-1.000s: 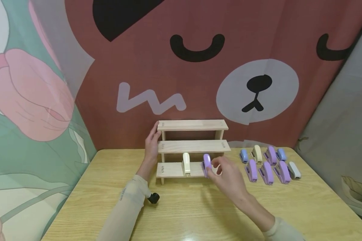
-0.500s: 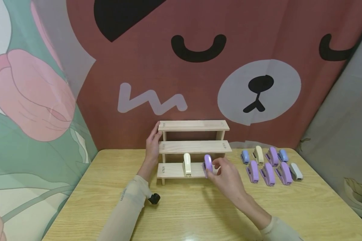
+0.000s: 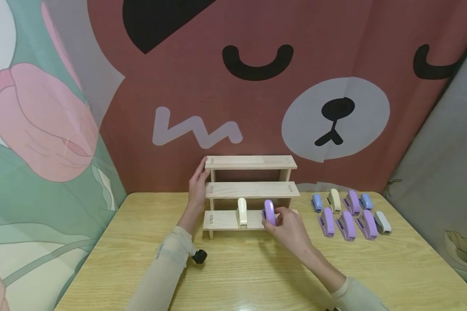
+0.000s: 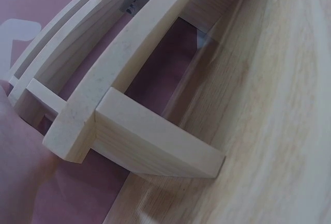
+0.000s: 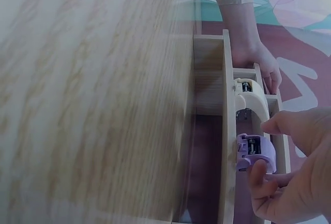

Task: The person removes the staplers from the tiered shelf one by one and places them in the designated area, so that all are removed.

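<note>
In the head view, a three-tier wooden shelf (image 3: 253, 188) stands on the table against the backdrop. My left hand (image 3: 197, 190) rests against its left side, with the fingers up by the top tier. On the lowest tier a cream stapler (image 3: 241, 212) stands upright, handle up. To its right is a purple stapler (image 3: 270, 211) on the same tier, its front facing me. My right hand (image 3: 292, 229) pinches this one between thumb and fingers. Seen from the right wrist, the purple stapler (image 5: 256, 149) sits between the thumb and curled fingers, apart from the cream one.
At the right of the table (image 3: 233, 268) stand several more staplers in two rows: purple (image 3: 347, 225), blue (image 3: 366, 201), cream (image 3: 334, 200) and white (image 3: 382, 221). A black wrist device (image 3: 199, 256) sits at the left sleeve. A printed curtain (image 3: 179, 86) hangs behind.
My right thumb has shifted slightly left across the front of the purple stapler, and the fingers have come closer to it. The left hand stays on the shelf. The view has drifted slightly.
</note>
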`<state>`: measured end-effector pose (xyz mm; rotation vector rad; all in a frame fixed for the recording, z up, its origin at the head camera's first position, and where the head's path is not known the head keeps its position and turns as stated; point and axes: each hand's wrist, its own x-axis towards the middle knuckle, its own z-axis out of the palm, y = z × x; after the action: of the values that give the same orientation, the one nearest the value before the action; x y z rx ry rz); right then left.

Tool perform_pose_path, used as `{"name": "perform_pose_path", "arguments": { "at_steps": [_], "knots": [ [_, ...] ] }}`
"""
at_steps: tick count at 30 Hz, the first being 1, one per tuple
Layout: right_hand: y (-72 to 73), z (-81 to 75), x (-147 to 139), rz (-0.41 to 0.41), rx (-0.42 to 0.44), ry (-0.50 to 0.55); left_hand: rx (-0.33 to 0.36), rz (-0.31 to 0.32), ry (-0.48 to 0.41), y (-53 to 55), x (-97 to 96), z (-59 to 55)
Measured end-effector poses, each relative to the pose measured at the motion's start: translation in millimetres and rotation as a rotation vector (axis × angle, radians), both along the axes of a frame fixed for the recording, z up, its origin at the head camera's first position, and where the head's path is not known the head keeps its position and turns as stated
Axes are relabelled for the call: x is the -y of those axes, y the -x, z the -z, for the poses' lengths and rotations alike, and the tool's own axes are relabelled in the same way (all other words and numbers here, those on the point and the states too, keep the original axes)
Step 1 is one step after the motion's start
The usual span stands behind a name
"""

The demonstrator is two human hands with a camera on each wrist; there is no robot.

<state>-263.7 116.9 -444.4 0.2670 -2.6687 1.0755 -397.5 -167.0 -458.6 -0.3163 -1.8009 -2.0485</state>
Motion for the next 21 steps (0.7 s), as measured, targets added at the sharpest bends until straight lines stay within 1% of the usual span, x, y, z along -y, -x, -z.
{"name": "perform_pose_path", "arguments": {
  "at_steps": [7, 21],
  "knots": [
    [2.1, 5.4, 0.0, -0.010, 0.021, 0.033, 0.006, 0.000, -0.001, -0.5, -0.2, 0.2],
    [4.0, 11.6, 0.1, -0.003, -0.019, 0.079, 0.002, -0.006, 0.004, 0.2, -0.4, 1.3]
  ]
}}
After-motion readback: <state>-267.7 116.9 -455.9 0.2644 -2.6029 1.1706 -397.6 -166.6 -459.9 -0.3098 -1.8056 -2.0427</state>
